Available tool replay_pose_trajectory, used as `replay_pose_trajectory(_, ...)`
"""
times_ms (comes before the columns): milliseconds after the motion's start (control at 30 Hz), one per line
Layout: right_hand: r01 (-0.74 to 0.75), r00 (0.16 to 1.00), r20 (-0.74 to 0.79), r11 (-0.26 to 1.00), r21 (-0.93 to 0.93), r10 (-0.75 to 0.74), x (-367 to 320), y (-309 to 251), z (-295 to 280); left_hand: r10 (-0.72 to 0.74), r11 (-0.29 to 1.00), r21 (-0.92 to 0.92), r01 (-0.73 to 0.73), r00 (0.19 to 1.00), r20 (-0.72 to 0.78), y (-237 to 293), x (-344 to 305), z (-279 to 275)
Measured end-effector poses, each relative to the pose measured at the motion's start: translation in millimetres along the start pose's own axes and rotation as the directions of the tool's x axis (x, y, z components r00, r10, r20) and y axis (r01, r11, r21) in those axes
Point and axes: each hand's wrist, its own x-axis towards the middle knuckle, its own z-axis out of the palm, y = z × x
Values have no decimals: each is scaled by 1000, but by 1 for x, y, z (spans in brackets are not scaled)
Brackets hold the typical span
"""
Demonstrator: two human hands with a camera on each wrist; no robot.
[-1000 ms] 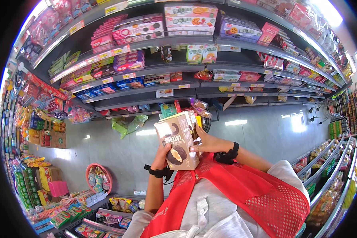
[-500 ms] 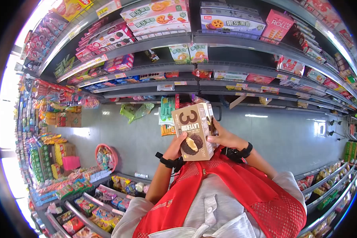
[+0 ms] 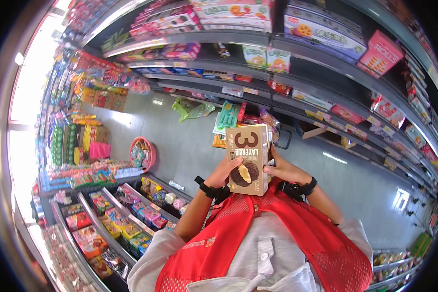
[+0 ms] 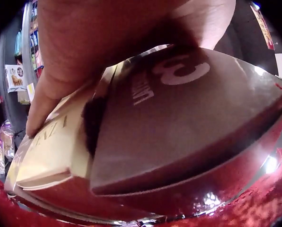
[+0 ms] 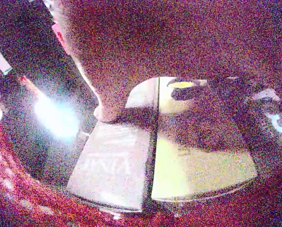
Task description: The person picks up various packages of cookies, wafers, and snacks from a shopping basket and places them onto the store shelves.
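A brown box (image 3: 246,151) printed with a large 3 and a round biscuit picture stands in front of the person's chest, held from both sides. The left hand (image 3: 225,171) grips its left side, thumb on the front face. On the other side, the right hand (image 3: 285,170) holds the edge, thumb at the front corner. In the left wrist view the brown box (image 4: 188,127) lies beside a lighter box (image 4: 55,151), with the left hand (image 4: 107,42) over them. The right wrist view is grainy; two boxes, one pale (image 5: 112,165), one yellowish (image 5: 202,175), sit under the right hand (image 5: 169,52).
Shelves (image 3: 321,53) of boxed snacks run across the top. Colourful packets (image 3: 228,117) lie just beyond the held box, near a green plastic bag (image 3: 192,109) on the floor. A pink basket (image 3: 143,153) stands at the left, above racks (image 3: 131,209) of packaged goods.
The head view has turned, so shelves and floor appear shifted and tilted. Both hands and the held box sit further right in the picture, the box more upright, still gripped from both sides.
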Motion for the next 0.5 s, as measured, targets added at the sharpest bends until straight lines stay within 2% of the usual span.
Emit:
replay_pose_trajectory(100,-48,999,1,999,6,48,2,-10,5,52,999,-8,-52,999,12,-2,-6,-4)
replay_pose_trajectory(200,0,1000,12,1000,15,0,9,-14,18,147,987,69,-147,989,6,-4,-18,-14)
replay_pose_trajectory(333,-5,999,-48,999,31,6,16,-28,49,247,965,86,-248,969,28,0,-36,-34)
replay_pose_trajectory(367,6,998,-64,1000,1,-6,18,-22,54,181,982,55,-182,983,19,-7,-40,-50)
replay_pose_trajectory(400,-6,995,-95,999,41,10,19,-23,65,184,981,54,-188,980,82,6,-51,-47)
replay_pose_trajectory(433,130,985,-120,990,54,-123,22,-32,75,168,981,72,-179,976,135,22,-62,-41)
replay_pose_trajectory(467,144,983,-119,989,32,-139,22,-42,79,196,977,60,-204,972,128,21,-63,-43)
replay_pose_trajectory(500,128,986,-124,987,94,-115,27,-34,86,206,975,54,-216,966,155,26,-64,-47)
